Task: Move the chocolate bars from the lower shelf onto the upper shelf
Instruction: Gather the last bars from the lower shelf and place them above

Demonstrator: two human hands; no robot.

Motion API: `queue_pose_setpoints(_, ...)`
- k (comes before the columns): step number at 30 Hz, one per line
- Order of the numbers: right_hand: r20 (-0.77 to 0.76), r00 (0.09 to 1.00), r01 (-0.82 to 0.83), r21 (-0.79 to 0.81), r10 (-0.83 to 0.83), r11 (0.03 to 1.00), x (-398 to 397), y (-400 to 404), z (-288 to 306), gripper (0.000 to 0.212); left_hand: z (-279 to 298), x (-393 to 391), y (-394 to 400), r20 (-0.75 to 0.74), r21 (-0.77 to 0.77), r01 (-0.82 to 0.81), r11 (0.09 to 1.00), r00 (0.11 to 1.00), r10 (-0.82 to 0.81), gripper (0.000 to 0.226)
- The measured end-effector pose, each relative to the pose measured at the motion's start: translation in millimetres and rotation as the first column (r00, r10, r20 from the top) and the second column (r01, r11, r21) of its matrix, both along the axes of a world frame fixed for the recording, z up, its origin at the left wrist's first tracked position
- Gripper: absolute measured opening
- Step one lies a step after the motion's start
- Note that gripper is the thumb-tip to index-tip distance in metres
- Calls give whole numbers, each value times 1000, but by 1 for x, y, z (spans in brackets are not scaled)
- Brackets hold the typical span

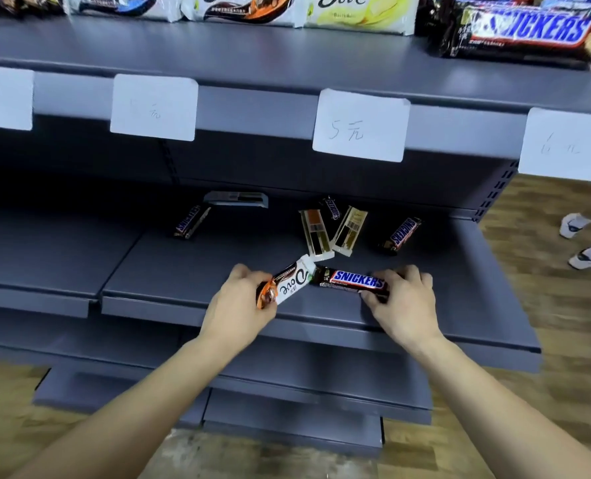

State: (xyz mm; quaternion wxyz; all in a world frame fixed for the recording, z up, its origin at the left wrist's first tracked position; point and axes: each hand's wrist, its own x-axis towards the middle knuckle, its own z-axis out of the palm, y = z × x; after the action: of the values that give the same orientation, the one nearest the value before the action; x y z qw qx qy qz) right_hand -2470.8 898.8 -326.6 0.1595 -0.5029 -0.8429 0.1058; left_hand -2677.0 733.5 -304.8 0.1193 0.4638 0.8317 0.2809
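Chocolate bars: two are in hand at the front edge of the lower shelf [218,271], rest lie loose behind. Left hand [240,302] has fingers curled round the orange end of a Dove bar [288,285], which angles up toward 1 o'clock. Right hand [404,299] pinches the right end of a Snickers bar [354,281] lying roughly 9-to-3. The inner ends of the two bars nearly touch.

Still on the shelf: two pale bars face-down [316,233] at approx 12 o'clock from the hands, a small Snickers [332,207] behind them, another Snickers [402,235] at 1–2 o'clock, one more [190,223] at 10–11 o'clock.

Handling, my guess: light, stiff enough to lift by one end w/o sagging, but glossy wrappers are slick and the Dove bar is thin and could snap if bent. Better to grip nearer mid-length, across the width, than by the crimped ends.

Upper shelf [252,60] at 12 o'clock already holds Dove and Snickers stock w/ bare space at its front.
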Motion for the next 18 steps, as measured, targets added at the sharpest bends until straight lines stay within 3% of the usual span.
queue_pose_setpoints(4, -83, 996, 29, -23, -31, 999, 0, -2, 1, 39, 5, 11, 8, -193, -84, -27, 996, 981, 10, 48)
queue_pose_setpoints(8, -151, 988, 32, -78, -43, 996, 3, -2, 1, 37, 4, 19, 21, -82, -18, 110, 994, 990, -111, 38)
queue_pose_setpoints(10, -160, 986, 27, -89, -41, 996, 4, -2, -1, 37, -1, 13, 26, -181, -14, 175, 984, 968, -175, 39)
queue_pose_setpoints(12, -157, 987, 21, -92, -36, 996, 4, -3, -3, 37, -9, 3, 30, -287, -131, 248, 960, 917, -277, 60)
queue_pose_setpoints(14, -157, 987, 14, -101, -30, 995, 4, -3, -3, 37, -12, -5, 34, -329, -245, 282, 928, 876, -353, 67)
queue_pose_setpoints(18, -196, 981, -14, -88, -3, 996, 7, -5, 0, 36, -7, -6, 30, -405, -214, 315, 925, 833, -377, 49)
